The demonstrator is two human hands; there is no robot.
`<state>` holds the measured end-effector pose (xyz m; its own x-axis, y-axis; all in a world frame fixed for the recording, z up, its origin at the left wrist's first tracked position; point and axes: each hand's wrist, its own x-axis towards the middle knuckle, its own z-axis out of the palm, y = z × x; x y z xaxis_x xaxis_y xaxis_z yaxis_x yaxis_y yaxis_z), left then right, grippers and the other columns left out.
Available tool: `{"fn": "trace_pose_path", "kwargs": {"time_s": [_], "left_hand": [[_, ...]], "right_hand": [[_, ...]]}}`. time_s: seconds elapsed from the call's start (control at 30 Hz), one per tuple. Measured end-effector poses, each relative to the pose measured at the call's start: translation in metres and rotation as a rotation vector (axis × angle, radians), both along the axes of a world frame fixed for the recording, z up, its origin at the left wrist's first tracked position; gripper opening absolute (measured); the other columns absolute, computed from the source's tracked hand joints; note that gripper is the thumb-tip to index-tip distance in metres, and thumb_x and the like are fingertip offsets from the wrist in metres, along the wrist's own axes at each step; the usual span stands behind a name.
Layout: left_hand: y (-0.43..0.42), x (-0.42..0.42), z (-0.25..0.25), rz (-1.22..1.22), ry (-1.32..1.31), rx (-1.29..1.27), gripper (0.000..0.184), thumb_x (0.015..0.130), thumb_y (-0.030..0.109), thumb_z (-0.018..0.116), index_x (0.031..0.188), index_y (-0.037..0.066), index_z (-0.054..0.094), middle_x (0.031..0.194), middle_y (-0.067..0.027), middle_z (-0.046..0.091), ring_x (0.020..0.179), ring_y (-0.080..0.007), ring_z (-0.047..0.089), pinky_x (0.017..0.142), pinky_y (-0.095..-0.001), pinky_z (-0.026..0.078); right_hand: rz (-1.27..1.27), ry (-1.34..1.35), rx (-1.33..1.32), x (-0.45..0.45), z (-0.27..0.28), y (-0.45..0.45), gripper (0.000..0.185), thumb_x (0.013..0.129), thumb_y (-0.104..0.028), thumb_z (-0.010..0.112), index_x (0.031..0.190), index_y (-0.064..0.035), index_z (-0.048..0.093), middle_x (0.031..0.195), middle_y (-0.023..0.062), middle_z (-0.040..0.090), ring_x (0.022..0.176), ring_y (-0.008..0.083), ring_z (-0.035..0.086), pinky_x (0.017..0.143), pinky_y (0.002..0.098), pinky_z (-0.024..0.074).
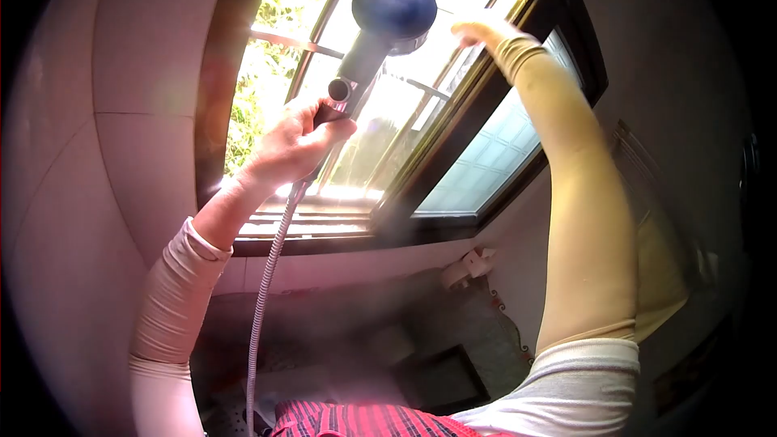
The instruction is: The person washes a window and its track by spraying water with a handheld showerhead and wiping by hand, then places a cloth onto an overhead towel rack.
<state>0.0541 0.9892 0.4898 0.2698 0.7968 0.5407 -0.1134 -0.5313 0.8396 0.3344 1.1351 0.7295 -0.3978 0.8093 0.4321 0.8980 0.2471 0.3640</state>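
My left hand (299, 146) is wrapped round the lower handle of a hand shower (368, 57), raised in front of the window. The shower's dark round head is uppermost, tilted to the right. From beneath my grip a ribbed metal hose (271, 275) hangs down to the bottom of the view. My right hand (490, 31) is stretched up near the window bars, to the right of the shower head and apart from it. Glare and blur wash out its fingers, so what they do is unclear. Pale sleeves cover both forearms.
A dark-framed window (388, 239) with bars fills the upper middle, bright with foliage outside. Its frosted sliding pane (486, 154) is at the right. Tiled wall (146, 48) stands on the left. A small white fixture (469, 269) is below the window; the dim area underneath looks hazy.
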Motion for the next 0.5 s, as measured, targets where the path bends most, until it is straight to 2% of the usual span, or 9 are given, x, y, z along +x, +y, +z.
{"fn": "trace_pose_path", "kwargs": {"time_s": [0.03, 0.07, 0.13, 0.2, 0.23, 0.27, 0.3, 0.43, 0.5], "left_hand": [[0.001, 0.0, -0.003, -0.005, 0.018, -0.01, 0.019, 0.09, 0.021, 0.062, 0.096, 0.003, 0.059, 0.087, -0.0023, 0.062, 0.084, -0.0084, 0.056, 0.079, -0.0249, 0.045], [0.001, -0.001, -0.003, 0.013, 0.124, 0.015, 0.022, 0.09, 0.018, 0.061, 0.106, 0.002, 0.057, 0.088, -0.002, 0.061, 0.084, -0.0091, 0.057, 0.08, -0.0261, 0.045], [0.004, 0.009, -0.008, 0.044, 0.035, 0.089, 0.021, 0.088, 0.021, 0.06, 0.099, 0.003, 0.059, 0.079, 0.0003, 0.056, 0.075, -0.0077, 0.049, 0.071, -0.0251, 0.042], [0.021, 0.021, -0.024, 0.093, -0.015, 0.168, 0.018, 0.086, 0.018, 0.06, 0.094, 0.002, 0.059, 0.073, 0.0013, 0.054, 0.068, -0.0074, 0.044, 0.064, -0.0249, 0.04], [0.01, 0.018, -0.013, -0.003, -0.025, 0.091, 0.015, 0.086, 0.014, 0.06, 0.093, 0.001, 0.059, 0.074, 0.0013, 0.055, 0.068, -0.008, 0.045, 0.063, -0.0254, 0.04], [0.007, 0.02, -0.01, 0.036, 0.015, 0.078, 0.014, 0.086, 0.013, 0.061, 0.093, 0.001, 0.059, 0.074, 0.0016, 0.056, 0.068, -0.0077, 0.045, 0.063, -0.0253, 0.039], [-0.01, 0.018, 0.019, 0.091, 0.042, 0.048, 0.013, 0.086, 0.012, 0.061, 0.093, 0.001, 0.059, 0.074, 0.0018, 0.056, 0.068, -0.0075, 0.045, 0.062, -0.0253, 0.039], [-0.018, 0.024, 0.026, 0.146, 0.115, -0.009, 0.02, 0.085, 0.018, 0.065, 0.094, 0.002, 0.058, 0.085, -0.0063, 0.062, 0.081, -0.0126, 0.055, 0.076, -0.0285, 0.044], [-0.037, 0.029, 0.038, 0.174, 0.129, -0.073, 0.021, 0.087, 0.018, 0.064, 0.098, 0.002, 0.057, 0.088, -0.0053, 0.061, 0.084, -0.0125, 0.056, 0.079, -0.0279, 0.044]], "right_hand": [[-0.019, -0.026, -0.089, 0.003, -0.021, 0.006, 0.021, 0.084, -0.016, 0.051, 0.093, -0.0016, 0.064, 0.085, 0.0188, 0.065, 0.079, 0.0327, 0.063, 0.071, 0.0417, 0.0511], [-0.034, -0.042, -0.168, 0.009, -0.042, 0.014, 0.021, 0.084, -0.016, 0.051, 0.094, -0.0016, 0.064, 0.086, 0.0188, 0.065, 0.08, 0.0326, 0.063, 0.071, 0.0417, 0.051], [-0.036, -0.049, -0.262, 0.012, -0.066, 0.014, 0.022, 0.084, -0.016, 0.051, 0.094, -0.0017, 0.064, 0.086, 0.0188, 0.065, 0.08, 0.0326, 0.063, 0.071, 0.0417, 0.051], [0.0, -0.024, -0.302, 0.011, -0.071, 0.005, 0.022, 0.085, -0.017, 0.052, 0.095, -0.0017, 0.064, 0.087, 0.0189, 0.065, 0.08, 0.0325, 0.063, 0.071, 0.0417, 0.0509], [0.03, -0.006, -0.307, 0.011, -0.07, -0.002, 0.022, 0.085, -0.017, 0.052, 0.096, -0.0017, 0.064, 0.087, 0.0189, 0.065, 0.081, 0.0325, 0.063, 0.071, 0.0417, 0.0509], [0.067, 0.012, -0.323, 0.01, -0.068, -0.01, 0.022, 0.085, -0.017, 0.052, 0.096, -0.0018, 0.064, 0.087, 0.0189, 0.065, 0.081, 0.0324, 0.063, 0.071, 0.0417, 0.0509], [0.107, 0.016, -0.337, 0.004, -0.051, -0.022, 0.022, 0.085, -0.017, 0.052, 0.096, -0.0018, 0.064, 0.087, 0.0189, 0.065, 0.081, 0.0324, 0.063, 0.071, 0.0417, 0.0509], [0.264, 0.069, -0.39, 0.002, -0.061, -0.048, 0.023, 0.086, -0.018, 0.052, 0.098, -0.0019, 0.063, 0.088, 0.019, 0.065, 0.082, 0.0323, 0.063, 0.071, 0.0417, 0.0508], [0.351, 0.093, -0.433, 0.001, -0.072, -0.061, 0.023, 0.086, -0.018, 0.053, 0.099, -0.0019, 0.063, 0.089, 0.019, 0.065, 0.082, 0.0322, 0.063, 0.071, 0.0418, 0.0508]]}}
